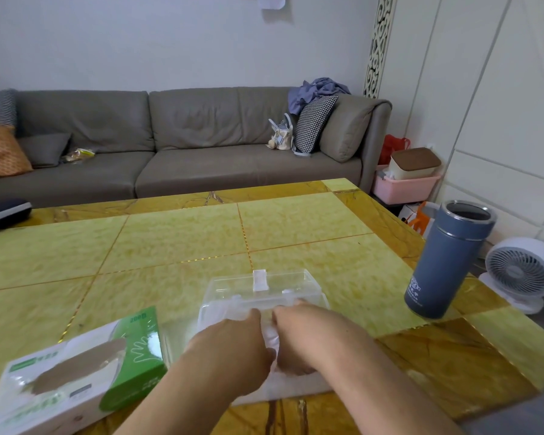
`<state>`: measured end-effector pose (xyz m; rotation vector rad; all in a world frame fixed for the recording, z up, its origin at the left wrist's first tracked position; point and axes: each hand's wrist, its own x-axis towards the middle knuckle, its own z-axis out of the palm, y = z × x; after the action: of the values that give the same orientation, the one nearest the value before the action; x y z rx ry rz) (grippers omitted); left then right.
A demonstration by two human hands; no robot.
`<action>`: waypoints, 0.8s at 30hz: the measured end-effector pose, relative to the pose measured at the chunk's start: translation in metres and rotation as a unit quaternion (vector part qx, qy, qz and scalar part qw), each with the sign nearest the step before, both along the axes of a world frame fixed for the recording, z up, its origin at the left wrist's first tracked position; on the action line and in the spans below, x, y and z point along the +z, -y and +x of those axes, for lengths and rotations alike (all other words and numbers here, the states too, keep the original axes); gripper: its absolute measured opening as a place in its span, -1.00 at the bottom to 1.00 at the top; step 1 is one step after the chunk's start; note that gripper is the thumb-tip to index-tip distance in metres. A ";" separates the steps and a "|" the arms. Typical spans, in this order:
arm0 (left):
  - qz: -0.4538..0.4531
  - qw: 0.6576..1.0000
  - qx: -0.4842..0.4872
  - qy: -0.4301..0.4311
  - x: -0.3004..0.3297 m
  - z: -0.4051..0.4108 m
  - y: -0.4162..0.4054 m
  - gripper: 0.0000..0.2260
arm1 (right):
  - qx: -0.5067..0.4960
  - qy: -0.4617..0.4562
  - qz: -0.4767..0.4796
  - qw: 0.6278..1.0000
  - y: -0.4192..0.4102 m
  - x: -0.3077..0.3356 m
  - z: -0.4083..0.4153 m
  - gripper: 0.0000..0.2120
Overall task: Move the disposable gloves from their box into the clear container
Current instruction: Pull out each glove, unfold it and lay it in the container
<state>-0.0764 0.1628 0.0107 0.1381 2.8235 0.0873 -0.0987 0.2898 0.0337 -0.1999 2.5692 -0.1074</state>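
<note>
Even, soft indoor light; shadows were faint. Glare streaked the green glove box (76, 368). Motion blur softened the near foreground. Wide-angle distortion bent the wall panels (500, 105) at right.

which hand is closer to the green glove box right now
Left. The left hand is just right of the glove box, at the clear container; the right hand lies beyond it, farther from the box.

We have one wide-angle view, worn on the person's head, looking forward and down over the table (296, 227). The table's near edge lies close beneath us; beyond its far edge the sofa (182, 158) runs along the wall.
</note>
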 end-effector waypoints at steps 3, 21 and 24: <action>0.064 0.995 0.033 0.071 -0.004 -0.010 0.002 -0.45 | -0.027 0.002 -0.029 0.999 -0.002 -0.008 -0.001 -0.34; 0.013 0.997 0.074 -0.017 -0.005 -0.003 -0.002 -0.81 | -0.070 0.002 -0.072 0.995 -0.004 -0.015 0.000 -0.27; 0.019 0.996 0.089 0.009 -0.004 -0.013 -0.005 -0.81 | -0.075 -0.002 -0.078 0.994 -0.005 -0.020 -0.003 -0.29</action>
<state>-0.0894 0.1675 0.0067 -0.1049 2.8110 0.1809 -0.1021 0.2946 0.0141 -0.0647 2.5785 -0.3641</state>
